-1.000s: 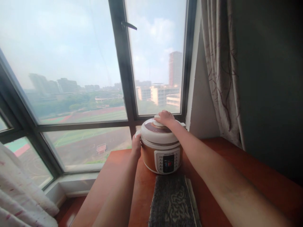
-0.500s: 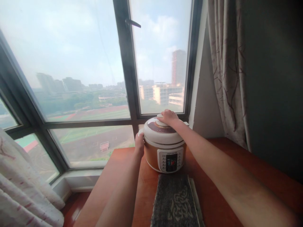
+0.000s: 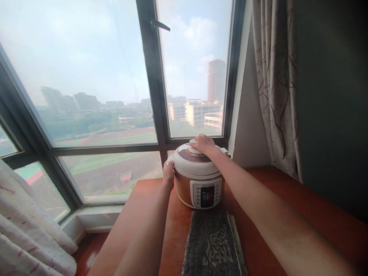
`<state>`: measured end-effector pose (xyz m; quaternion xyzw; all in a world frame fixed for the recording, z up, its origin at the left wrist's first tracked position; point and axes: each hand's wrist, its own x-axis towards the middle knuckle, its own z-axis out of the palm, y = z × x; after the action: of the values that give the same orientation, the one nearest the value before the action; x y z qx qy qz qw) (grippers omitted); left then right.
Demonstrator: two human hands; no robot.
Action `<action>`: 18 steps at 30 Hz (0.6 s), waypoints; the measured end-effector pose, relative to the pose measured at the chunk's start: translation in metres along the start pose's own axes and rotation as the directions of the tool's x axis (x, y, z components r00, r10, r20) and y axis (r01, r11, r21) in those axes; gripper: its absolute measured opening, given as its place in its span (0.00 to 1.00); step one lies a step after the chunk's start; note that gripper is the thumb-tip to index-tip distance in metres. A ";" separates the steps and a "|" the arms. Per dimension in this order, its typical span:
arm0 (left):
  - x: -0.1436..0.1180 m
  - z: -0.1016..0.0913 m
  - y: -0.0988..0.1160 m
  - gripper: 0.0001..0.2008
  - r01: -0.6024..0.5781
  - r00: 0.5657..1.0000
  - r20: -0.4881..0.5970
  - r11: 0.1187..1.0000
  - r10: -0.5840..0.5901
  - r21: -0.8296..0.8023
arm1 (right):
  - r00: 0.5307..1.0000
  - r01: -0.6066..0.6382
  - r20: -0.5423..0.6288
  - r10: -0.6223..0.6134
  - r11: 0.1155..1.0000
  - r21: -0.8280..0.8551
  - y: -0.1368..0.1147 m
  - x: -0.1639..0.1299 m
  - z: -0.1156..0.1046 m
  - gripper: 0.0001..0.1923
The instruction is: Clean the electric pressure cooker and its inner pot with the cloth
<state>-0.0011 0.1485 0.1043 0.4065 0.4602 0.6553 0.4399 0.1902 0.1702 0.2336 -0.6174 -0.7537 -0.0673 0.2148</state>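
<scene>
A white and orange-brown electric pressure cooker (image 3: 184, 188) stands on the table, its control panel facing me. My right hand (image 3: 203, 143) is closed over the white knob (image 3: 194, 149) on top of its round lid (image 3: 182, 163). My left hand (image 3: 168, 174) grips the white side handle (image 3: 170, 158) at the cooker's left, thumb up; its other fingers are mostly hidden. The lid sits on the cooker body. At the right rim, a white lug (image 3: 224, 150) with a darker part beside it shows behind my right forearm.
A dark grey patterned cloth-like cover or book (image 3: 201, 241) lies in front of the cooker on the reddish-brown table (image 3: 143, 203). Behind the table is a large window (image 3: 159, 96). Curtains hang at the left (image 3: 31, 218) and right (image 3: 277, 88).
The lid appears to have turned slightly; the lug at the right rim now shows apart from a darker part beside it. Both hands keep their holds. The view has shifted a little.
</scene>
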 end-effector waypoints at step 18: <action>0.001 -0.010 0.002 0.23 0.022 0.992 0.121 1.000 -0.022 0.000 | 0.843 -0.283 -0.056 0.535 0.530 0.799 0.119 -0.056 0.014 0.20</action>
<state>-0.0109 0.1464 0.1041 0.4401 0.4366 0.6249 0.4745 0.3096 0.1519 0.1790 -0.6101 -0.4998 0.2197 0.5742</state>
